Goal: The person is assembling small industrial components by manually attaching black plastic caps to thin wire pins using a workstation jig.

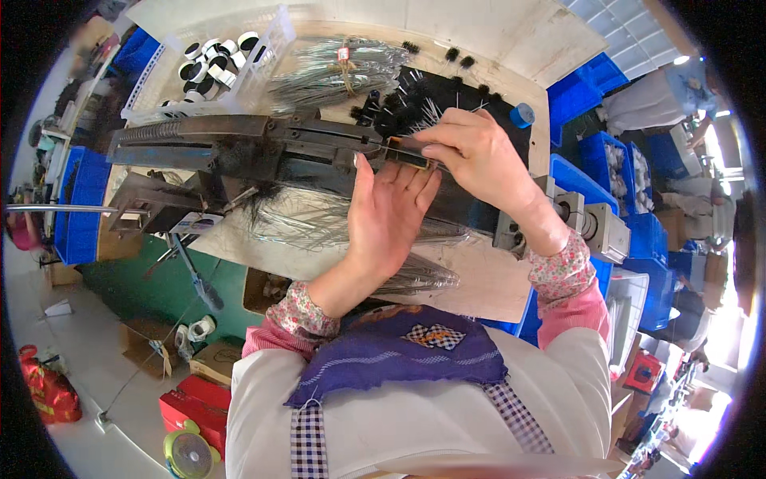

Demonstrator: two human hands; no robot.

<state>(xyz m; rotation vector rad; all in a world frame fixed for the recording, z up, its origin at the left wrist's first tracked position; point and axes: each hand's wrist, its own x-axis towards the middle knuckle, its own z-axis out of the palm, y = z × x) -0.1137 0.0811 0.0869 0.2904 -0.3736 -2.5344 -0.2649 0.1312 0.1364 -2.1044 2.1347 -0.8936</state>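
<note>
My left hand (384, 214) lies palm up below the end of a long dark metal machine (315, 152), its thumb raised and its fingers stretched out together toward the machine's end. My right hand (480, 156) comes in from the right, with thumb and fingers pinched at a small dark block (411, 150) on that end. What sits in the pinch is too small to make out. Just beyond my hands, several black bristle brushes with wire stems (407, 100) are heaped on a dark mat. Loose thin metal wires (299, 219) lie beside and under my left hand.
A clear plastic crate (281, 36) of black-and-white round pieces stands at the far left, next to a tied wire bundle (339, 76). A blue round cap (522, 116) sits at the far right. Grey motor-like housings (594, 223) are by my right forearm. Blue bins (602, 160) stand beyond.
</note>
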